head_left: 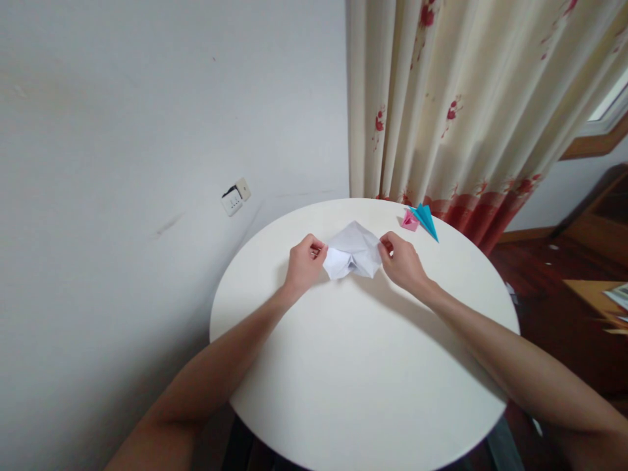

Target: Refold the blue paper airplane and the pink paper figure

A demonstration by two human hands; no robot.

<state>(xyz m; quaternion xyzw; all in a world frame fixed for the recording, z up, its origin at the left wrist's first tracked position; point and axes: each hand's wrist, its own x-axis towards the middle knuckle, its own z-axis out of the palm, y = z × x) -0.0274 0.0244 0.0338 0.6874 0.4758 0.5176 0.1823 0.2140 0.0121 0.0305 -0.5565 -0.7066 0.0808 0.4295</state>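
Observation:
A partly folded sheet of white paper (354, 250) lies on the round white table (363, 366), toward its far side. My left hand (305, 262) pinches the paper's left corner between thumb and fingers. At the opposite corner my right hand (401, 261) pinches the paper the same way. Both forearms reach in from the near edge of the table. The paper's middle is puffed up with creases and a pointed flap at the far end.
A folded blue paper shape (426, 220) and a small pink paper shape (409, 220) rest near the table's far right rim. Behind them hangs a cream curtain (461, 98) with red flowers. A wall socket (235, 197) is on the left wall. Wooden furniture (596, 294) stands at right.

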